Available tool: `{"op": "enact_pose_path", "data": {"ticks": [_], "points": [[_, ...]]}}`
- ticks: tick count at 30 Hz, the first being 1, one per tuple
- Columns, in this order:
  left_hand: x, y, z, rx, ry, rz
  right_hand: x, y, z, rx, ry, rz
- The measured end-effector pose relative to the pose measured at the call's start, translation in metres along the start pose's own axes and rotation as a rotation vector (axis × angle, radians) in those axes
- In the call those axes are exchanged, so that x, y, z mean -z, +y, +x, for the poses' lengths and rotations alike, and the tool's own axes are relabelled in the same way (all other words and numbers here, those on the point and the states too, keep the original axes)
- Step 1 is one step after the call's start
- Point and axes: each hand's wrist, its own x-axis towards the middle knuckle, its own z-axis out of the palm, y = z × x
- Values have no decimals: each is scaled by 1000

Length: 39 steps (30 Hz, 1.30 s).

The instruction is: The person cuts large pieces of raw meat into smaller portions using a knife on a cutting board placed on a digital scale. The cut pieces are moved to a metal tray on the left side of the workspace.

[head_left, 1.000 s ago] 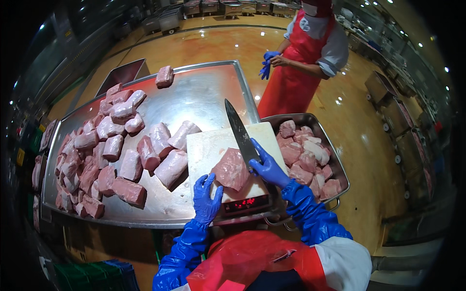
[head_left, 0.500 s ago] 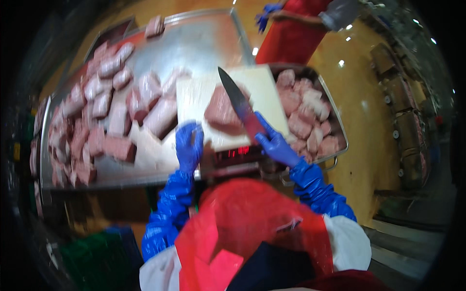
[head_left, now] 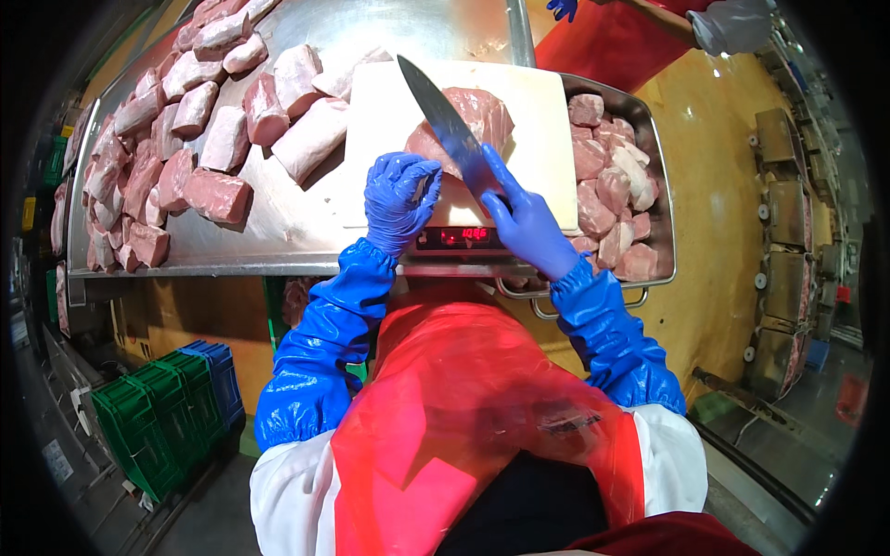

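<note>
A large knife slants across a raw meat piece on the white cutting board. My right hand grips the knife's handle at the board's front right, index finger along the blade. My left hand is curled, with nothing visible in it, at the lower left of that piece; whether it touches the meat is unclear. Under the board's front edge sits a scale with a red display.
Many meat pieces lie on a steel table to my left; more fill a steel tub to my right. A person in a red apron stands beyond it. Green crates are at lower left; wheeled carts line the right.
The view has tipped down, shifting the table upward in the picture. My left hand has moved closer to the meat, its fingers more curled. The knife stays in my right hand over the piece.
</note>
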Motion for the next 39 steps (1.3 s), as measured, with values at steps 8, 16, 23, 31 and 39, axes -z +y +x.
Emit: {"op": "enact_pose_path", "data": {"ticks": [8, 16, 23, 31, 39], "points": [[22, -3, -13, 266, 218, 3, 78, 8, -112, -152, -378, -115], [-4, 4, 9, 417, 35, -254, 24, -35, -8, -126, 50, 237], [15, -34, -6, 612, 79, -566, -10, -42, -33, -69, -207, -219], [34, -39, 14, 531, -262, -425, 7, -95, -37, -93, -49, -251], [29, -69, 2, 603, -174, -658, -54, -90, -16, -180, -230, -578]]}}
